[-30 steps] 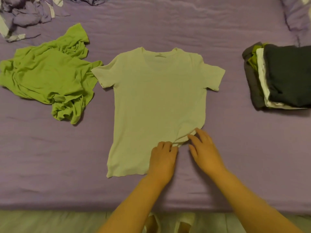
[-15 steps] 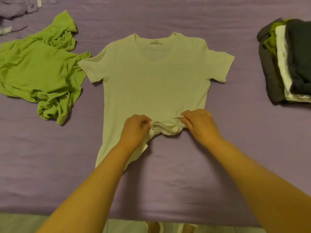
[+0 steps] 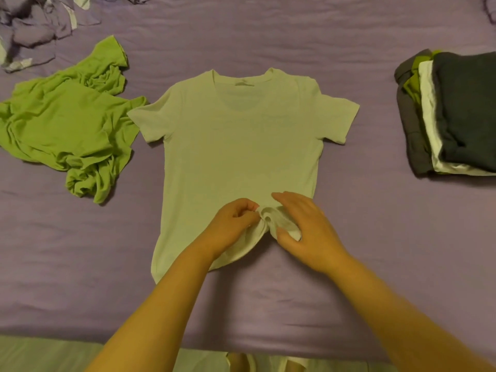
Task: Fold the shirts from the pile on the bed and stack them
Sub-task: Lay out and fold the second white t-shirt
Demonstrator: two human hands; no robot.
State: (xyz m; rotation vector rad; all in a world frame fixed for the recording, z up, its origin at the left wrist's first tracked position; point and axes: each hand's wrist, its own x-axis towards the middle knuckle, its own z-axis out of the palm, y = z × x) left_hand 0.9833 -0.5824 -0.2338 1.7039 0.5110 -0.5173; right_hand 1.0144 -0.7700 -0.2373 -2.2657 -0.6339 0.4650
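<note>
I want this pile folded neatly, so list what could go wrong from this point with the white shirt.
1. Both hands, left hand and right hand, bunch the hem of the white shirt at its lower right; a fold made now would likely trap that lump.
2. The white shirt's left sleeve lies right against the crumpled green shirt; folding that side could drag the green one along.
3. The folded stack sits apart at the right; carrying the shirt there may loosen the fold.
</note>
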